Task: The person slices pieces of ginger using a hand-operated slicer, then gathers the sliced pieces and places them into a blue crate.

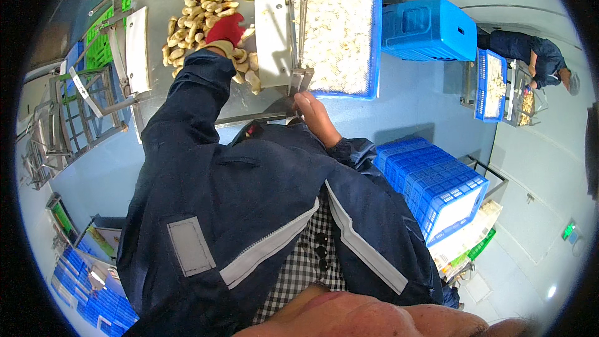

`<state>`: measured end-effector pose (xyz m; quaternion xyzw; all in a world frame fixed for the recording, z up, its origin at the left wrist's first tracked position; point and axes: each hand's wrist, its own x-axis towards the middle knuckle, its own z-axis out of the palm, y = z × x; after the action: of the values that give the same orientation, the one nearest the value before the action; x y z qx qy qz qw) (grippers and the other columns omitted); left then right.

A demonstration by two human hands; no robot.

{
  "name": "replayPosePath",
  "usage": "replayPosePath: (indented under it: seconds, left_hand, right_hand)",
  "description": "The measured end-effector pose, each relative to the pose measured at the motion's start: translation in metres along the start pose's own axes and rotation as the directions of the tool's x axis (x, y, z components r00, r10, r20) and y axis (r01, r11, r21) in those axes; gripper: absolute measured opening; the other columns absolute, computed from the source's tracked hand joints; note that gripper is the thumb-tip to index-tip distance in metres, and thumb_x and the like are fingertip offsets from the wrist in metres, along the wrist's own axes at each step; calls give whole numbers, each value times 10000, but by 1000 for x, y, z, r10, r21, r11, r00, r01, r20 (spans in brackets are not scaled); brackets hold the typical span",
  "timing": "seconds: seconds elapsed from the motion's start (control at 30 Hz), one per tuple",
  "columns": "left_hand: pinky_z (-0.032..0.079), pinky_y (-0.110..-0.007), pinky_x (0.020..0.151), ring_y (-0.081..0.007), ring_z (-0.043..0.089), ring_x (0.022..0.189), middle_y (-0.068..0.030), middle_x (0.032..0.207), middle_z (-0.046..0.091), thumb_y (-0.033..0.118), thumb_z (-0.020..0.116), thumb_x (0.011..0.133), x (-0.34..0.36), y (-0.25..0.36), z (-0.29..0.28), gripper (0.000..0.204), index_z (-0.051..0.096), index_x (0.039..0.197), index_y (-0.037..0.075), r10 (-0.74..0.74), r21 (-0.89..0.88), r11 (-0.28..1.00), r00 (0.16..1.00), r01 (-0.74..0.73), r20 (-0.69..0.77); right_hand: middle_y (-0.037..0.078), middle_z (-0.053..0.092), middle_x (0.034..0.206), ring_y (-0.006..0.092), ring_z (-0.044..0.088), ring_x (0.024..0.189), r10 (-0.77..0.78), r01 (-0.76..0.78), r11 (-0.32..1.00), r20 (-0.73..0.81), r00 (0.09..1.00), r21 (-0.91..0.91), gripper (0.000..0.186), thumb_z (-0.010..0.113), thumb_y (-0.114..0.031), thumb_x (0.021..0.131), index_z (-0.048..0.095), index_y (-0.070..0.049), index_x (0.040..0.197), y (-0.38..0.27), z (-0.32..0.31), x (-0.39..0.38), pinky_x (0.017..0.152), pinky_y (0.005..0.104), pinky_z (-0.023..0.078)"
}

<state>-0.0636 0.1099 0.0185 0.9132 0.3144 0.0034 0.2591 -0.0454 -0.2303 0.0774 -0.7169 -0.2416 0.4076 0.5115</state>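
Observation:
My left hand (226,30), in a red glove, reaches over a heap of pale, brown-tipped mushrooms (198,20) that look like king oyster mushrooms. Its fingers look parted above the heap, and nothing shows in them. More mushrooms lie under and beside its wrist on the metal table (163,65). My bare right hand (315,115) is at the table's near edge, its fingers curled by the lower end of a metal frame (301,78). What those fingers close on is hidden. Beside the frame, a white board (272,37) stands between the mushrooms and a blue crate (378,31) of white cut pieces.
Another white board (138,50) flanks the table's left side. Right of the crate stands a blue plastic bin (427,28). Stacked blue crates (430,181) are close to my right. A co-worker (530,53) bends over another crate (480,87) farther right. Metal racks (81,109) stand left.

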Motion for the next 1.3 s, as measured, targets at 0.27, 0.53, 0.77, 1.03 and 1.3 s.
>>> replayPosePath:
  seconds: [0.27,0.53,0.77,1.03,1.3]
  left_hand:
    - [492,-445,756,-351,620,901,-162,924,651,190,621,754,-18,21,1,210,611,952,120,104,269,956,993,-115,53]
    - [472,-399,862,-332,597,1015,-182,1124,610,336,714,718,-16,94,25,585,504,1209,98,-201,-283,923,955,260,220]
    - [470,-380,875,-311,599,1023,-172,1105,623,170,670,758,-26,98,68,439,546,1165,61,-155,-433,878,977,205,149]
    - [498,-278,733,-169,611,878,-74,1011,637,5,580,835,-31,75,88,377,526,1207,30,-58,-868,406,956,285,287]
    - [529,-298,718,-206,636,864,-127,1019,632,37,597,827,-29,82,82,364,522,1182,14,-49,-823,503,959,265,279]
  right_hand:
    - [79,530,749,178,487,716,24,-24,998,9,1000,-60,355,410,-315,954,554,-19,821,-4,-2,2,678,297,402]
    - [155,535,734,278,517,694,43,-43,999,-22,999,-15,368,446,-333,948,525,7,833,-6,-4,3,671,354,418]
    - [163,520,710,292,513,681,-2,1,1000,-17,1000,-30,372,446,-332,946,514,7,809,-8,-3,2,652,366,414]
    - [172,542,709,295,537,679,68,-70,997,-46,997,-35,381,456,-349,937,528,7,821,-16,-4,1,633,371,417]
    - [184,566,725,309,570,711,146,-148,988,-27,989,-50,373,465,-343,930,541,11,841,-63,-16,4,634,375,427]
